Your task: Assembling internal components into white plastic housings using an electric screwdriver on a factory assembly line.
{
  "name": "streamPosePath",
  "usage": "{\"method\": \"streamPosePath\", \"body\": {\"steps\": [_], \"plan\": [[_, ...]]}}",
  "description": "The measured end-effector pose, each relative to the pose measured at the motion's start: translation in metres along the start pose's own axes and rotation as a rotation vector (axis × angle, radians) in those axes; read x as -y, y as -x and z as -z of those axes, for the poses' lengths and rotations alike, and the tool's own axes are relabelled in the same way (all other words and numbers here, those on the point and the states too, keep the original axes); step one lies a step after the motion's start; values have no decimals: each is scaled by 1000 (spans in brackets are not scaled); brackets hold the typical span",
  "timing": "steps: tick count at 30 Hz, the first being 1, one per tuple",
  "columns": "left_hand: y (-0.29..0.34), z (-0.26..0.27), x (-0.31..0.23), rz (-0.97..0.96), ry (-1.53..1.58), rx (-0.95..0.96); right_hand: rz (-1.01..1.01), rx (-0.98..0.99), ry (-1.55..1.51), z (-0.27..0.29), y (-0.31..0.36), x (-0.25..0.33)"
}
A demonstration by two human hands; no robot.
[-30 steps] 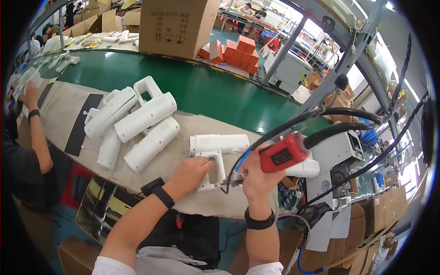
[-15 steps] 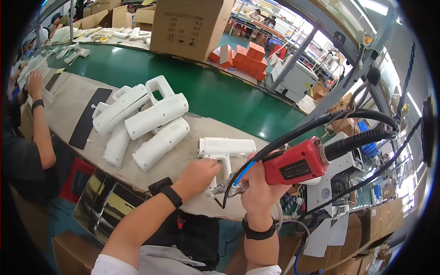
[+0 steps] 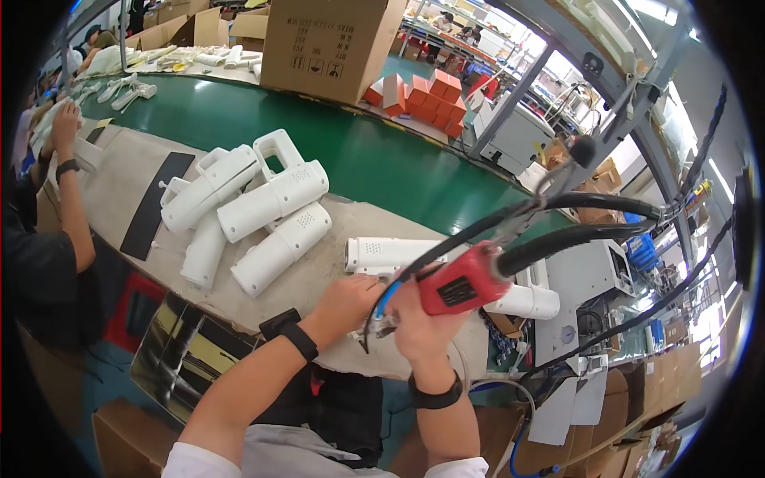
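Note:
My right hand [image 3: 426,327] is wrapped round a red powered screwdriver [image 3: 458,280] with a thick black cable and a blue tube. Its metal nose points down and left, close to the handle of a white gun-shaped plastic housing [image 3: 386,253] lying on the bench. My left hand [image 3: 349,304] has its fingers closed on that handle, which the two hands mostly hide. Left of them, several similar white housings [image 3: 273,201] are piled on the bench, screw holes showing on some. Another white housing [image 3: 526,303] lies to the right, partly behind the screwdriver.
A beige-covered bench [image 3: 351,219] borders a green belt [image 3: 215,107]. Beyond stand a large carton [image 3: 327,52] and orange boxes [image 3: 422,99]. The black cable [image 3: 582,239] arches overhead at right. At far left, a co-worker's hand [image 3: 65,123] is at the bench.
The screwdriver has moved left and slightly down with my right hand, revealing more of the housing at right. My left hand stays on the handle. The co-worker's hand has shifted slightly.

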State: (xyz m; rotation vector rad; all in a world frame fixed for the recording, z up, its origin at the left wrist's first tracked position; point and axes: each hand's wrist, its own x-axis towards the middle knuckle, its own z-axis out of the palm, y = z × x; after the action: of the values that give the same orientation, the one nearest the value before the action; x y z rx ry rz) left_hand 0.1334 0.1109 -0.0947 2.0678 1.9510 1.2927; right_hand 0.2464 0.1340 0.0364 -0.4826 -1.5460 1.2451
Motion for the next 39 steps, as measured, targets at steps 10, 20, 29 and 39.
{"method": "streamPosePath", "body": {"steps": [10, 20, 29, 39], "plan": [[25, 52, -34, 529, 437, -115, 196, -124, 26, 42, -23, 51], [91, 68, -103, 559, 1068, 130, 266, 391, 562, 52, 123, -13], [89, 54, -119, 509, 1136, 345, 508, 320, 736, 86, 128, 5], [84, 57, -91, 657, 1086, 66, 490, -1083, 1011, 250, 20, 82]]}}
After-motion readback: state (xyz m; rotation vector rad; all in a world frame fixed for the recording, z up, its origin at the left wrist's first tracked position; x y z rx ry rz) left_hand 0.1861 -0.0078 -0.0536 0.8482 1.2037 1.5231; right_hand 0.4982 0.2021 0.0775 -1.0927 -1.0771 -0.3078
